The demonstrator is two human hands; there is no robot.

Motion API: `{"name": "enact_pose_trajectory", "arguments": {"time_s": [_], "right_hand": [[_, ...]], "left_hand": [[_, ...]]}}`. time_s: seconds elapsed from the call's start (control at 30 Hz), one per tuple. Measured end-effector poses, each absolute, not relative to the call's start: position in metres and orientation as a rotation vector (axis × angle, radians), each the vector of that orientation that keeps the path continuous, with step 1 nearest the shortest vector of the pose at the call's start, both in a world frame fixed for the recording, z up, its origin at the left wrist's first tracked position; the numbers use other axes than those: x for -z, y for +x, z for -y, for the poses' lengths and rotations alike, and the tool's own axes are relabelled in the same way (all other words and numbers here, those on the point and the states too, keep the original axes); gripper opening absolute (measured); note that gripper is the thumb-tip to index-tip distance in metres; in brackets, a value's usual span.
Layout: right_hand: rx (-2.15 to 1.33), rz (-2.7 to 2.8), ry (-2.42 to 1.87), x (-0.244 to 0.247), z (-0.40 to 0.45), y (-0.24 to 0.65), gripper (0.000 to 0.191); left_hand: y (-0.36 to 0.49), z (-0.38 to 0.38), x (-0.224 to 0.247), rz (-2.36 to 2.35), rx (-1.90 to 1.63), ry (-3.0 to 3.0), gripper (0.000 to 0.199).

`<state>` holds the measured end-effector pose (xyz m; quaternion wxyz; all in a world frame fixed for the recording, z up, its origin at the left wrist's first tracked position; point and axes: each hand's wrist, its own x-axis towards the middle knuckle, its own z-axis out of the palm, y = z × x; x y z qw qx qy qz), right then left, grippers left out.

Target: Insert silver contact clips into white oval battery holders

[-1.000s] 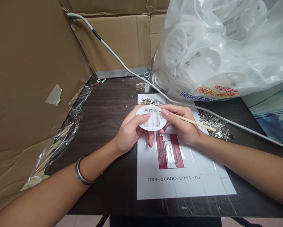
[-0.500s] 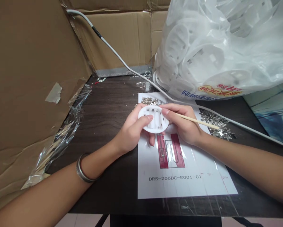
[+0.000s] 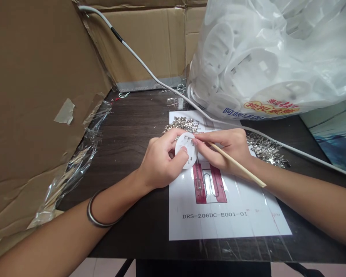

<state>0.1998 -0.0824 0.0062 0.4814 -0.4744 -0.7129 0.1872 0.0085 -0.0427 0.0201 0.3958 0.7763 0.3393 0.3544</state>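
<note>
A round white plastic battery case (image 3: 187, 157) with small metal contacts is tilted between thumb and fingers of my left hand (image 3: 162, 159). The thumb lies across its face. My right hand (image 3: 227, 148) is closed, with a pale wooden stick (image 3: 239, 166) lodged in it and slanting back over the wrist. Thumb and forefinger of this hand pinch at the case's upper right edge; whether a small part is between them is too small to tell. Just behind the hands lies a heap of small metal contacts (image 3: 182, 125). A second pile of metal pieces (image 3: 268, 149) lies beyond my right wrist.
Under my hands a printed sheet (image 3: 207, 229) is taped to the dark table (image 3: 123, 138). At the back right a clear bag (image 3: 256, 65) bulges with white cases. A white cable (image 3: 149, 71) crosses diagonally. Cardboard walls (image 3: 149, 46) stand left and behind.
The case has been turned from nearly facing me to a steeper tilt. My right fingers have shifted slightly left to its upper edge, and the stick's free end now points lower.
</note>
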Motion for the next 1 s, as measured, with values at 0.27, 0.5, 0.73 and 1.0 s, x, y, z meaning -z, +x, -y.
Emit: {"name": "enact_pose_trajectory", "arguments": {"time_s": [0.27,0.5,0.73,1.0], "right_hand": [[-0.283,1.975,-1.153,0.004,0.077,0.204,0.032],[-0.286,1.983,-1.208,0.002,0.077,0.205,0.028],[-0.601,1.663,-1.232,-0.003,0.081,0.202,0.024],[-0.476,1.614,-1.111,-0.004,0.079,0.204,0.024]], "left_hand": [[0.01,0.042,-0.023,-1.018,-0.931,2.033,0.024],[0.01,0.044,-0.023,-1.024,-0.921,2.099,0.021],[0.01,0.043,-0.015,-0.917,-1.06,2.25,0.029],[0.011,0.043,-0.01,-0.812,-1.136,2.141,0.049]]}}
